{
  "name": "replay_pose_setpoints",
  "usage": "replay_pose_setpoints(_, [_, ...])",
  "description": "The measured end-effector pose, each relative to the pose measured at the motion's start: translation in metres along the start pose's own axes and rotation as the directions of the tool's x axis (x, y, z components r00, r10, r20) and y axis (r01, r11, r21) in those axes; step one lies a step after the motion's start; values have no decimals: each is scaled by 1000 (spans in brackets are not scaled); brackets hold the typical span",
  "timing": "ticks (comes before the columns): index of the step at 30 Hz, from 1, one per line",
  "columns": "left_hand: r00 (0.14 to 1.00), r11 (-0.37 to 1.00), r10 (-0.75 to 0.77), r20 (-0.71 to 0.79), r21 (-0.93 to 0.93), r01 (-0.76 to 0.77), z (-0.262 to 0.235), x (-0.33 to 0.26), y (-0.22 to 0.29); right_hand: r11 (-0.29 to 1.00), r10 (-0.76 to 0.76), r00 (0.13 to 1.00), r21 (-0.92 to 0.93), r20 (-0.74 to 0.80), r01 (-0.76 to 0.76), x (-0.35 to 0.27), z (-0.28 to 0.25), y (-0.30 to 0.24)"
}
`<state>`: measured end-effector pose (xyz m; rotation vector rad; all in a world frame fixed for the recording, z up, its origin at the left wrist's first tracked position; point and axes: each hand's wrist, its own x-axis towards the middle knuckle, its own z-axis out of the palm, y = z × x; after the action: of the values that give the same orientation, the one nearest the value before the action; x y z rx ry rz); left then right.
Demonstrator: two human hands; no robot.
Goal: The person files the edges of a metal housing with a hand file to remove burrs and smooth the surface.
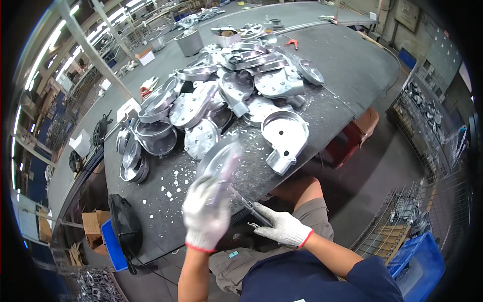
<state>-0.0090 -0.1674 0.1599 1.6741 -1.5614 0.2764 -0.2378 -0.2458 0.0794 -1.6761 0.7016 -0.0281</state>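
My left hand [205, 214], in a white knit glove with a red cuff, grips a round silver metal casting [220, 160] by its near side. Motion blurs both the hand and the raised part, which is tilted above the table's near edge. My right hand [285, 227], gloved the same way, is closed on a slim hand tool with a dark handle [259, 215]. The tool's narrow metal shaft points up and left toward the casting; its exact kind I cannot make out. Beyond my hands lies a heap of similar castings [191, 108], and a single one [286, 132] rests at its right.
Pale chips are scattered over the dark tabletop [342, 60]. A metal pot [189, 42] and a red-handled tool [292, 43] stand or lie behind the heap. A black bag [126, 226] hangs at the left edge. Wire cages and a blue bin [420, 267] are at right.
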Motion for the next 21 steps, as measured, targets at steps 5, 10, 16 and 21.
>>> replay_pose_setpoints(5, [904,908,417,91,8,-420,118,51,21,1000,14,998,-22,66,-13,-10,-18,2])
replay_pose_setpoints(10, [880,885,451,147,52,-463,170,60,9,986,-163,986,-24,-29,162,-15,-22,27])
replay_pose_setpoints(16, [862,872,422,280,136,-471,164,60,6,998,-64,998,-6,9,64,-10,-30,38])
replay_pose_setpoints(21, [875,901,337,346,152,-407,175,51,3,997,-74,997,-31,21,75,0,-19,36])
